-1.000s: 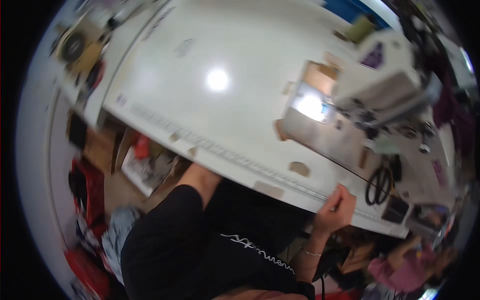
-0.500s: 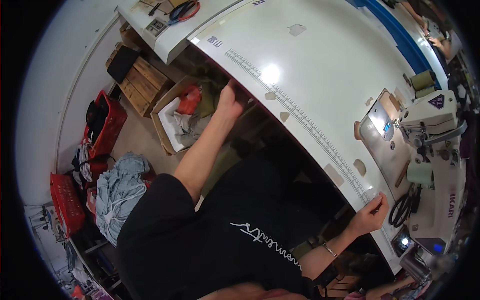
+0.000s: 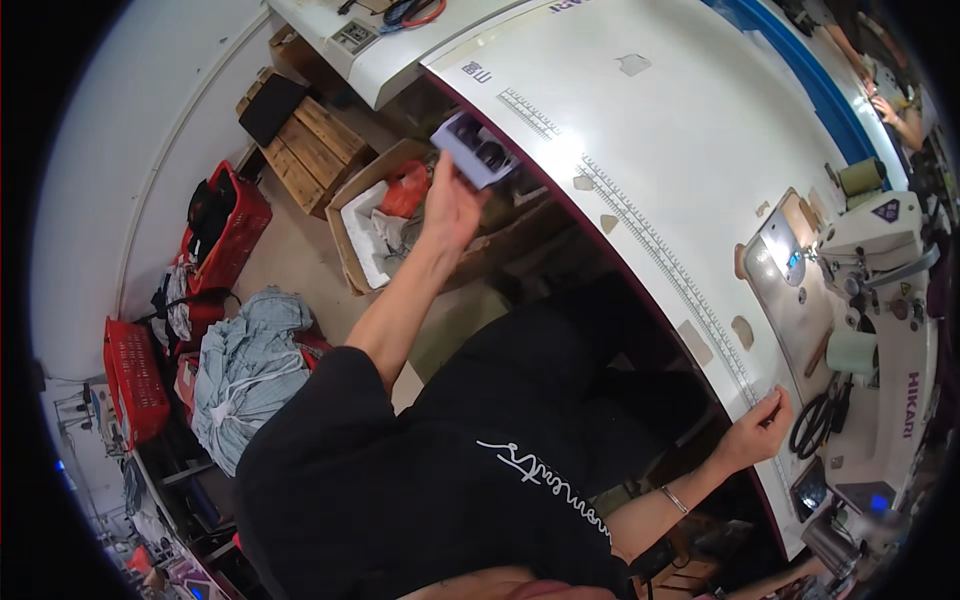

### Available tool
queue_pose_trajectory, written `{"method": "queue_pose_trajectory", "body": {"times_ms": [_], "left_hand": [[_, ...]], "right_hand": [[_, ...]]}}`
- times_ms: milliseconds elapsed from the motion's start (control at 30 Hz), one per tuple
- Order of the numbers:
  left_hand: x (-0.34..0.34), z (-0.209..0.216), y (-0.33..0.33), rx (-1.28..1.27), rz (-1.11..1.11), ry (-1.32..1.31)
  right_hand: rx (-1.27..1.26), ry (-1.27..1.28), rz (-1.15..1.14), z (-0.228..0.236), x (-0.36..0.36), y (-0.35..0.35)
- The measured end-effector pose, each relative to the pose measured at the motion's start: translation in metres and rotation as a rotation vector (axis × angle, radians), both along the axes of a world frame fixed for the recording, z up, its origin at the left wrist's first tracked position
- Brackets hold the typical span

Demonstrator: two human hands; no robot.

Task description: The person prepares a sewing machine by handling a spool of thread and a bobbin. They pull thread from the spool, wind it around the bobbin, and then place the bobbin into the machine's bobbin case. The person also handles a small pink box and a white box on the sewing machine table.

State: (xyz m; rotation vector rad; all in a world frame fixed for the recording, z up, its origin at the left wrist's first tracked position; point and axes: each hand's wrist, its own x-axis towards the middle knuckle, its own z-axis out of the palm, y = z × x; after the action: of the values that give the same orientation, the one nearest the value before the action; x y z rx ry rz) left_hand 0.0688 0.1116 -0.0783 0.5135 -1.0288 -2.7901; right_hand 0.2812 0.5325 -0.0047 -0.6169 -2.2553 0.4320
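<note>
Beneath the left front edge of the white sewing table point(image 3: 700, 130), my left hand point(image 3: 452, 212) grips a small lavender box point(image 3: 463, 158) by its near side. Dark round pieces lie inside the box; their kind is hard to make out. My right hand point(image 3: 757, 432) rests by the table's right front edge with thumb and fingers pinched together. Whether anything is between those fingertips cannot be seen. Just right of it lie black-handled scissors point(image 3: 812, 428). A sewing machine point(image 3: 865, 240) stands at the table's right end.
Fabric scraps point(image 3: 632, 65) lie on the table, which carries a printed ruler point(image 3: 650, 240). Thread cones point(image 3: 851, 352) stand around the machine. Lower left are a cardboard carton point(image 3: 352, 240), a wooden stool point(image 3: 318, 140), red baskets point(image 3: 138, 375) and a grey-blue cloth bundle point(image 3: 250, 360).
My left hand, earlier partly under the table edge, has come out with the lavender box showing in it. My right hand stays pinched by the table edge. The view has shifted slightly.
</note>
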Motion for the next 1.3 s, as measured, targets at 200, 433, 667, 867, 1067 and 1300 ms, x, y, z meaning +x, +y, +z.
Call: {"method": "queue_pose_trajectory", "body": {"times_ms": [200,433,667,867,1067,1300], "left_hand": [[0.058,-0.003,-0.056,-0.323,-0.094,-0.147],[0.029,0.037,-0.057,-1.614,0.341,0.182],[-0.024,0.056,-0.047,-2.314,-0.036,0.562],[-0.04,0.063,-0.058,-2.556,-0.066,0.807],[-0.049,0.07,-0.07,-2.726,-0.249,1.163],[-0.052,0.068,-0.076,-2.68,-0.245,1.136]], "right_hand": [[0.008,-0.022,-0.001,-0.001,0.002,-0.001],[0.039,-0.01,0.019,-0.001,0.001,0.002],[-0.013,0.0,0.045,0.0,0.003,0.006],[-0.055,-0.035,0.017,0.004,0.004,0.006],[-0.087,-0.05,0.013,0.003,0.007,0.007],[-0.013,-0.035,0.023,0.003,0.003,0.006]]}}
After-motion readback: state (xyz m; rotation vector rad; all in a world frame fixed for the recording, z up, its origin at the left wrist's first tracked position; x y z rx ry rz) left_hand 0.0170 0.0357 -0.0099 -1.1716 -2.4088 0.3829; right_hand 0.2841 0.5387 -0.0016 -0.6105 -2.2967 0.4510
